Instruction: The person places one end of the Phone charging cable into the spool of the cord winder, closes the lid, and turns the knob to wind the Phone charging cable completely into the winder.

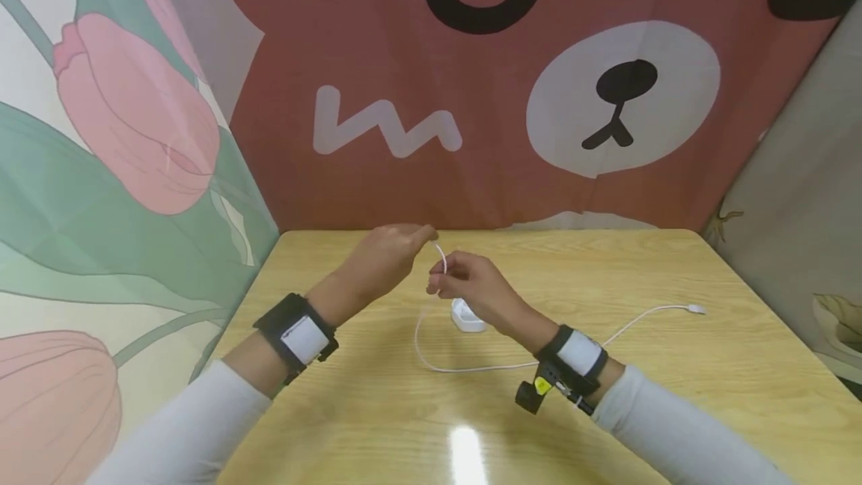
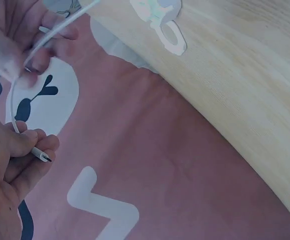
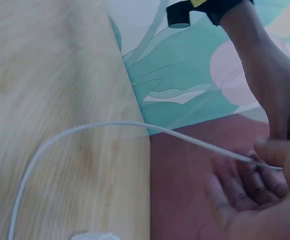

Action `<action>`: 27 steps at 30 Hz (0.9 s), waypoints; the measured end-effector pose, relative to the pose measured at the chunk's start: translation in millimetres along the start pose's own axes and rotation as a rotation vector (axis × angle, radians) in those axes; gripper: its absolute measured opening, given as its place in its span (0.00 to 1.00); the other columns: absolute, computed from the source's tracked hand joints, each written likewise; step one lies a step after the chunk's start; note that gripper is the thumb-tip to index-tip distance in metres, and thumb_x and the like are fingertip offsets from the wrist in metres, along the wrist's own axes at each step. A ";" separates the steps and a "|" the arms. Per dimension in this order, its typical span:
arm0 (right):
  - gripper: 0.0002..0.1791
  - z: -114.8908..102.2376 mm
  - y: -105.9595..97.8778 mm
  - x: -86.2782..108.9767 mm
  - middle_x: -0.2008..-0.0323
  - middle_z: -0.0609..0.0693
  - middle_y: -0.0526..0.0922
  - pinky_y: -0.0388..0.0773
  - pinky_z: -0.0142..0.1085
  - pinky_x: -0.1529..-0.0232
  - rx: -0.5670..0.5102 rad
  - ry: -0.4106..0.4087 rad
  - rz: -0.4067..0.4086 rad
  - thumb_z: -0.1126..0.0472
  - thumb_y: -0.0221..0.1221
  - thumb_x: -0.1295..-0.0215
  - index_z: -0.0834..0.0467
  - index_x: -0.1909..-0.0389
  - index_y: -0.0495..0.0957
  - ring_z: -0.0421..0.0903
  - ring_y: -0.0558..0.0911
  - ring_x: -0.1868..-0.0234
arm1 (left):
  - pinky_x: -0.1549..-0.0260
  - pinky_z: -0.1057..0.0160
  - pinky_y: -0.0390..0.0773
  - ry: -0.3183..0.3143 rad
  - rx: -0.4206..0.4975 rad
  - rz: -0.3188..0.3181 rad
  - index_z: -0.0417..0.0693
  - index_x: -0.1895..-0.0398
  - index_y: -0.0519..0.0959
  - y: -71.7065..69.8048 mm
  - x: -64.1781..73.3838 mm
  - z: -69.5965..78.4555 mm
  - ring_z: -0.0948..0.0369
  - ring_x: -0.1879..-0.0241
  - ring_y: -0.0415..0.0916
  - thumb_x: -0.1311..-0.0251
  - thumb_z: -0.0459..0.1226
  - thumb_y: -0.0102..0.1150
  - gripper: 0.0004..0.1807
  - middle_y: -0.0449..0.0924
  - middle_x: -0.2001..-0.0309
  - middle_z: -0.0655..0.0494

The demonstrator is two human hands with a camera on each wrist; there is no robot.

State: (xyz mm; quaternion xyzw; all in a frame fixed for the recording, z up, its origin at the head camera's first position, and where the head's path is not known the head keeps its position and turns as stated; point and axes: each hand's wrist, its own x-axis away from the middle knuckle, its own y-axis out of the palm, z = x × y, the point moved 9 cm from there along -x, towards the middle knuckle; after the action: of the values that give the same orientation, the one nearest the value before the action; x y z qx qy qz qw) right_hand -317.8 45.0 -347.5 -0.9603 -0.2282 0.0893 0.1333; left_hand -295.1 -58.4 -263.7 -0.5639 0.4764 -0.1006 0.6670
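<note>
A thin white charging cable [image 1: 471,370] runs between both hands and down onto the wooden table. My left hand [image 1: 380,260] pinches it close to one end, where a small white plug [image 2: 41,154] pokes out past the fingers in the left wrist view. A short way along, my right hand [image 1: 474,284] holds the cable between thumb and fingers, its palm turned up in the right wrist view [image 3: 254,210]. From there the cable loops over the table, passes under the right forearm and ends in another connector [image 1: 696,309] at the right.
Beneath the right hand, a small white plastic object [image 1: 468,318] lies on the table [image 1: 364,410]; the left wrist view shows a ring-shaped part [image 2: 172,40] on it. Printed fabric [image 1: 404,193] hangs behind the table and along both sides.
</note>
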 end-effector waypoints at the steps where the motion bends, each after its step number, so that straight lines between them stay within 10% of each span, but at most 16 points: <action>1: 0.10 1.5 -4.5 0.9 0.57 0.59 0.86 0.87 0.44 0.48 -0.017 -0.002 0.023 0.63 0.60 0.26 0.67 0.52 0.78 0.48 0.87 0.56 | 0.67 0.63 0.85 -0.011 0.006 0.002 0.39 0.54 0.82 0.9 -0.6 -0.9 0.56 0.65 0.86 0.43 0.15 0.54 0.19 0.89 0.59 0.50; 13: 0.04 3.6 -68.7 26.5 0.65 0.51 0.87 0.85 0.34 0.67 0.516 -0.021 0.178 0.62 0.65 0.31 0.57 0.58 0.84 0.43 0.83 0.67 | 0.60 0.63 0.87 -0.131 0.073 -0.004 0.34 0.58 0.85 34.4 9.6 -6.1 0.52 0.58 0.85 0.39 0.21 0.63 0.08 0.84 0.61 0.45; 21: 0.04 16.2 -72.8 29.0 0.67 0.47 0.85 0.80 0.35 0.66 0.735 -0.115 0.186 0.66 0.67 0.35 0.56 0.61 0.87 0.41 0.80 0.67 | 0.60 0.60 0.87 -0.369 0.265 -0.116 0.36 0.61 0.86 98.7 29.6 -19.5 0.52 0.60 0.86 0.40 0.20 0.63 0.08 0.87 0.63 0.45; 27: 0.08 29.6 -61.6 19.8 0.70 0.50 0.82 0.78 0.31 0.70 0.806 -0.164 0.173 0.72 0.66 0.37 0.60 0.59 0.88 0.41 0.79 0.70 | 0.60 0.59 0.88 -0.426 0.260 -0.194 0.36 0.61 0.87 137.0 38.0 -18.7 0.52 0.59 0.88 0.42 0.22 0.66 0.08 0.90 0.61 0.46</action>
State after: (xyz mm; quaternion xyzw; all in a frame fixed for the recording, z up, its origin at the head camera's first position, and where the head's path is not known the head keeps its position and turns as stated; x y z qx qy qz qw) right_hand -332.7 113.5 -359.4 -0.8366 -0.1032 0.2586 0.4718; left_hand -344.3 -49.1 -398.0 -0.5247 0.2523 -0.1035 0.8064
